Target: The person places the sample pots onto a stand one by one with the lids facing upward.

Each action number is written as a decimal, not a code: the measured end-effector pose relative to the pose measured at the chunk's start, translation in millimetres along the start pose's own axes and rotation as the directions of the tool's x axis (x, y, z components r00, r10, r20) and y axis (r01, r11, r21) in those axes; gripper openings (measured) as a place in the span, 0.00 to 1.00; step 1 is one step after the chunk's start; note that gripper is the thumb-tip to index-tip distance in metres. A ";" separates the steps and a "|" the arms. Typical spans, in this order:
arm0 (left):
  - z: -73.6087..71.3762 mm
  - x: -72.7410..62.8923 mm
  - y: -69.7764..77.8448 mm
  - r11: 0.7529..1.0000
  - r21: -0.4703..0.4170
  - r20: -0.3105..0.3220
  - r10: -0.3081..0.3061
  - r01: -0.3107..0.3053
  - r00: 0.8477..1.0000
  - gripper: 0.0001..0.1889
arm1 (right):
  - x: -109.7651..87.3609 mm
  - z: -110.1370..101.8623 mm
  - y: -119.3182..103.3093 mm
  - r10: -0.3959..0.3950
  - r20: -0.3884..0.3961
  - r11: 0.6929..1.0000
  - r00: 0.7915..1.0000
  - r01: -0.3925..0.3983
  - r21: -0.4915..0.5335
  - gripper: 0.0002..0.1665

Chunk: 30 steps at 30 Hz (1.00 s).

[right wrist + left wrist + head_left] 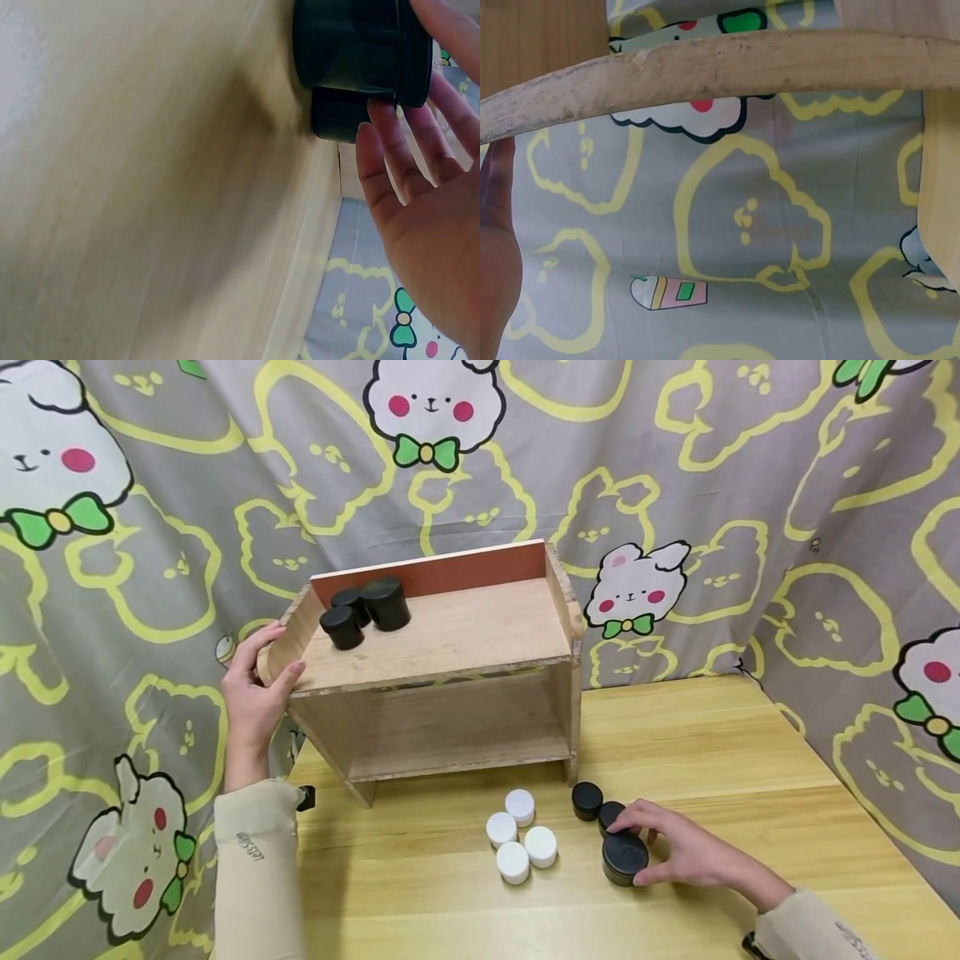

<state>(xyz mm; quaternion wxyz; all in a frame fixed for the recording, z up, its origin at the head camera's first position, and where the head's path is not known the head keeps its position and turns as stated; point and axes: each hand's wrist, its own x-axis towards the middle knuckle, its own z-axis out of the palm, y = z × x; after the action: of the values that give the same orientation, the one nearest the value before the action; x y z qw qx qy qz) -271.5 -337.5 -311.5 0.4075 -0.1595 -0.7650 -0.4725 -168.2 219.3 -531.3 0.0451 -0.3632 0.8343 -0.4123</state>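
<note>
My left hand (253, 702) grips the left side panel of a small two-tier wooden shelf (465, 639), thumb on the near side. In the left wrist view the panel's curved edge (727, 69) crosses the top, and part of the hand (496, 255) shows at the left. On the table to the right, my right hand (693, 853) holds a large round black jar (625, 860) between thumb and fingers. That jar (349, 45) stands beside a smaller black jar (337, 116) in the right wrist view. Another small black jar (587, 800) is just beyond them.
Several white-lidded round jars (513, 862) cluster on the wooden table (420, 893) in front of the shelf. Three black jars (387, 604) stand at the left end of the shelf's top board. A patterned curtain (480, 493) hangs behind and at both sides.
</note>
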 end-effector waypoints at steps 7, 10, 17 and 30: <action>1.8 -0.1 -0.6 1.000 -0.001 0.001 -0.014 0.014 1.000 0.26 | 1.9 -1.8 -1.6 0.012 0.012 1.000 1.000 -0.012 -0.014 0.34; 1.3 0.1 -1.4 1.000 -0.004 -0.003 -0.021 0.021 1.000 0.26 | 2.9 -1.3 -2.2 0.010 0.012 0.999 1.000 -0.009 -0.033 0.34; 0.9 0.3 -1.6 1.000 -0.010 -0.004 -0.025 0.025 1.000 0.26 | 3.9 0.4 -2.2 -0.003 -0.002 0.997 1.000 0.003 -0.076 0.34; 0.1 0.1 -1.5 0.999 -0.024 -0.006 -0.032 0.032 0.999 0.26 | 7.3 -4.6 -12.7 -0.015 -0.042 0.997 0.999 0.012 -0.077 0.30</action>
<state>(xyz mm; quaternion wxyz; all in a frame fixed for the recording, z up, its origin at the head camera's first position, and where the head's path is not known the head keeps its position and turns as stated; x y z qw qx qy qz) -272.6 -338.2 -312.4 0.4004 -0.1505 -0.7604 -0.4887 -168.0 212.6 -517.4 0.0104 -0.3615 0.8477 -0.3881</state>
